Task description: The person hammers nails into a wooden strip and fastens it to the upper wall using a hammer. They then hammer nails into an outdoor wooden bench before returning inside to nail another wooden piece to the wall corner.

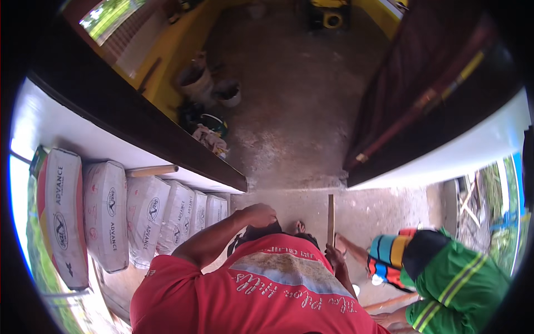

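Observation:
My right hand (335, 256) is closed around the lower end of a thin wooden stick (331, 214) that points straight ahead over the concrete floor. My left hand (259, 215) is closed in front of my waist, beside dark clothing (267, 229). I cannot make out whether anything is in its fingers. My red printed shirt (239, 295) fills the lower middle. At the right, close to my right arm, a co-worker in a green top (461, 284) with yellow stripes bends forward. The co-worker's hand (389, 318) is near another wooden stick (389, 304).
Several pale packages (105, 217) line the left wall, with a wooden pole (153, 171) lying by them. Ahead is a doorway with an open dark door (423, 83). Inside are buckets (227, 93) and a yellow-and-black machine (330, 18).

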Action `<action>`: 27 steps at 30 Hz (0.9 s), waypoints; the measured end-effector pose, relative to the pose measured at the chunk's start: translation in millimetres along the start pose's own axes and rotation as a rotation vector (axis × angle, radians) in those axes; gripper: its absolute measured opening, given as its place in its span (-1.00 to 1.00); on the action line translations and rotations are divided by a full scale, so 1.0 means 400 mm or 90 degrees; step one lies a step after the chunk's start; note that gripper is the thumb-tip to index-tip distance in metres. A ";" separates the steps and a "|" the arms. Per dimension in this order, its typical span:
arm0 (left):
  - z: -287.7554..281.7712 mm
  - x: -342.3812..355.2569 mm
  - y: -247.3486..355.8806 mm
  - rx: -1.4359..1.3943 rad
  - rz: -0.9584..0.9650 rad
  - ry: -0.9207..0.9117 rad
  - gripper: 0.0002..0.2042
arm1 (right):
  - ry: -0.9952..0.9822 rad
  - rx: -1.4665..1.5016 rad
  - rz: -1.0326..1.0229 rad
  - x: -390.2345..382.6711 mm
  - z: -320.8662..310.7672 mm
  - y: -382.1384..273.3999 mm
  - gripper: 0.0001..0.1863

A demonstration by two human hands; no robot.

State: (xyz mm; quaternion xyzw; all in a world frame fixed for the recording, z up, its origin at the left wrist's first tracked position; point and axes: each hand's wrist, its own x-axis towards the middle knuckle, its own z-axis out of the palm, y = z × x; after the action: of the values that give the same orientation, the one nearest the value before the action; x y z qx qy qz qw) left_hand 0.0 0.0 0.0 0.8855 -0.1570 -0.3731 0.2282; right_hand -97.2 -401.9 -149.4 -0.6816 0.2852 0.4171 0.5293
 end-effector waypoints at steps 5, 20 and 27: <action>-0.022 0.107 -0.047 -0.113 0.015 0.067 -0.71 | 0.014 -0.034 0.037 0.079 -0.084 -0.243 -0.53; -0.733 0.515 -0.364 -0.168 -0.049 0.149 -0.67 | -0.041 -0.226 -0.093 0.346 0.075 -0.974 -0.65; -1.017 0.465 -0.543 -0.142 -0.053 0.185 -0.64 | -0.002 -0.211 -0.057 0.361 0.191 -1.409 -0.67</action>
State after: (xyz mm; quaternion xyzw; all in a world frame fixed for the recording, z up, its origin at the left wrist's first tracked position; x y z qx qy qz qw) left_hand 446.5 217.1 28.4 0.9050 -0.0430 -0.2653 0.3296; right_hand 421.2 -164.8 -9.6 -0.7707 0.1809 0.4355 0.4286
